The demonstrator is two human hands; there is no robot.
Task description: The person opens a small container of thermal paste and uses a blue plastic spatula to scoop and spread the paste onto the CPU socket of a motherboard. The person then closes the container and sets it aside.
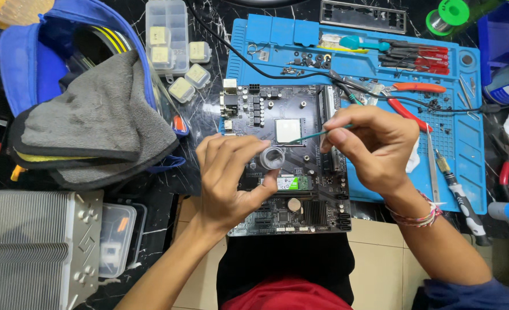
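Note:
A black computer motherboard (266,115) lies on the blue work mat (461,143), with a square silver processor (287,131) seated in its socket. My left hand (228,178) holds a small round grey tub (273,157) over the board, just below the processor. My right hand (372,146) pinches a thin green stick (306,138) whose tip points toward the tub and the processor. A bracelet sits on my right wrist.
A grey cloth (99,123) drapes over a blue bag at left. A finned metal cooler (30,247) stands at bottom left. Clear plastic boxes (168,34) lie above the board. Red-handled pliers (415,89), screwdrivers (421,57) and loose screws cover the mat.

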